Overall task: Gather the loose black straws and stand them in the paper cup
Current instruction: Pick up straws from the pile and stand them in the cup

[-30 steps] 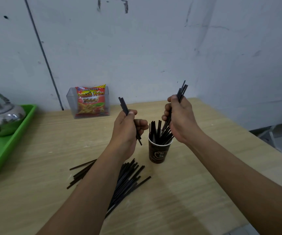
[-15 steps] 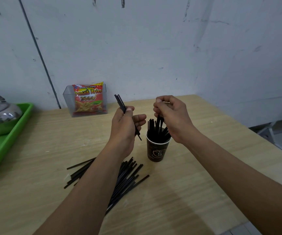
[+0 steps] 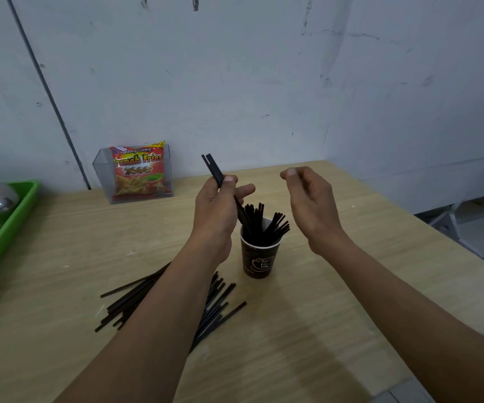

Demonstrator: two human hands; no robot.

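A: Black plastic straws, a good bunch, standing in the brown paper cup, mid-surface.

B: Left hand, its grip pinching a thin bundle of black straws just above the rim. Right hand holds nothing, fingers loosely curled.

A: The loose pile of black straws lies on the wooden surface. Roughly half to go, I'd say.

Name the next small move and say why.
Probably the left hand should lower its thin black plastic straws into the brown paper cup: their lower ends hang at its rim, and the right hand is empty beside it.
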